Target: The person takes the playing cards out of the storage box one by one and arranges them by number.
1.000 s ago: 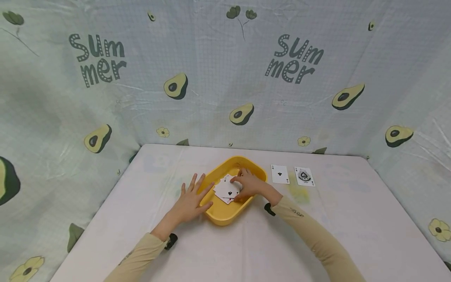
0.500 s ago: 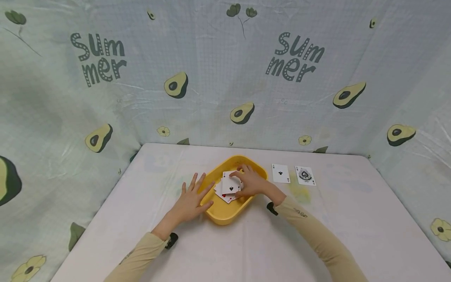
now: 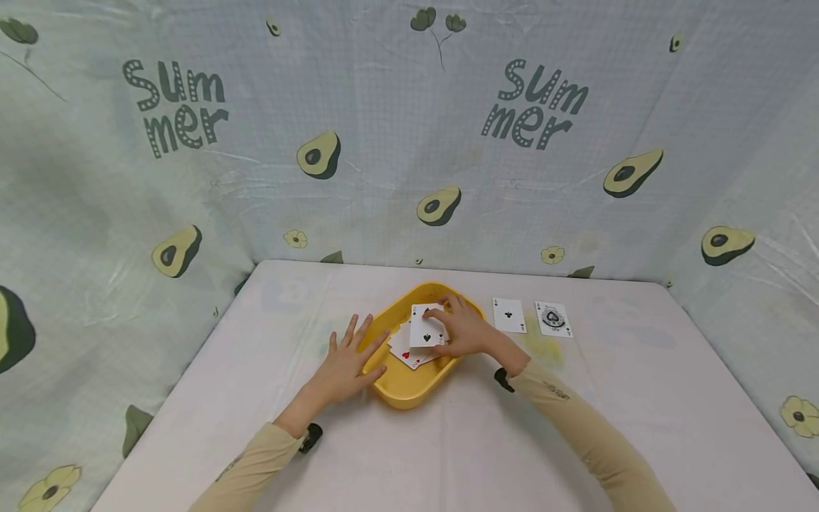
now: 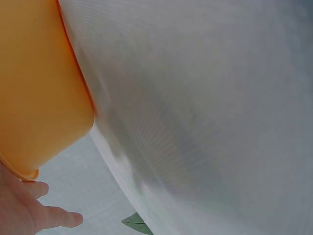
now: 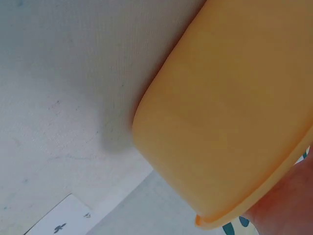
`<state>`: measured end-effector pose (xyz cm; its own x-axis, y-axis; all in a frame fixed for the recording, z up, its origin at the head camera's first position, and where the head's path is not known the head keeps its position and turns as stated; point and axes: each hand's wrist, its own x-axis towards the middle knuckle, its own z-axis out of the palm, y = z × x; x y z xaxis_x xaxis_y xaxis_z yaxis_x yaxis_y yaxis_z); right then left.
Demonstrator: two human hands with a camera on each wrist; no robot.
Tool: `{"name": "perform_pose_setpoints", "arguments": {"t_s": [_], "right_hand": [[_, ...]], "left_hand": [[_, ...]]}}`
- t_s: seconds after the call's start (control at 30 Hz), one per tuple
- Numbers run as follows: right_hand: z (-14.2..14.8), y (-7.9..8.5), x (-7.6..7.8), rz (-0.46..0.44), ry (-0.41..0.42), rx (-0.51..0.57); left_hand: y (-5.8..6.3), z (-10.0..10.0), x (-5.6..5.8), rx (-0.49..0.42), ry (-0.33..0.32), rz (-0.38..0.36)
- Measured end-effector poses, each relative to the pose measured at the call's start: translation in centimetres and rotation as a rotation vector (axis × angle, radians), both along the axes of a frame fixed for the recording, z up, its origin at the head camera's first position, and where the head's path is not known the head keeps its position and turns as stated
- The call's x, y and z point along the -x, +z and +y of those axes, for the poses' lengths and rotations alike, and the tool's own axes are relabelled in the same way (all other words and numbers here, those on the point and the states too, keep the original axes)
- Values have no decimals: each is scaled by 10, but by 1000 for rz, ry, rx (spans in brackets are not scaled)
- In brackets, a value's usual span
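A yellow plastic tray (image 3: 404, 398) stands on the table, with several loose playing cards (image 3: 402, 347) spread on its floor. My right hand (image 3: 468, 331) reaches over the tray's right rim and grips a white playing card (image 3: 423, 333) with black spade pips by its right side, raised above the others. Fingers spread wide, my left hand (image 3: 342, 371) rests at the tray's left rim and holds no card. In the left wrist view, part of the left hand (image 4: 19, 208) shows below the tray's rim. The tray's wall (image 5: 230, 112) hides most of the right hand in the right wrist view.
Right of the tray, an ace of clubs (image 3: 508, 315) and an ace of spades (image 3: 553, 319) lie face up side by side. A white cloth covers the table (image 3: 512, 441). Behind it hangs a printed sheet (image 3: 384, 92) with avocados and lettering.
My right hand has lifted the spade card off the pile and drawn it slightly right, uncovering heart cards beneath. The left hand has stayed in place.
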<state>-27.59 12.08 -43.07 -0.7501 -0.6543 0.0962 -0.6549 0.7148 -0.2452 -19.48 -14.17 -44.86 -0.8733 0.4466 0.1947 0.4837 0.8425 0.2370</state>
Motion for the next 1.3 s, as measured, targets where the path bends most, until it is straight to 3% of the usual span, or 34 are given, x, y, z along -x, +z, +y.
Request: {"name": "perform_pose_setpoints", "arguments": {"t_s": [0.23, 0.5, 1.3], "right_hand": [[5, 4, -4, 37, -11, 25], [14, 8, -10, 9, -79, 60], [60, 13, -35, 91, -70, 61]], "left_hand": [[1, 0, -1, 1, 3, -9], [3, -1, -2, -5, -1, -9], [1, 0, -1, -16, -5, -27]]}}
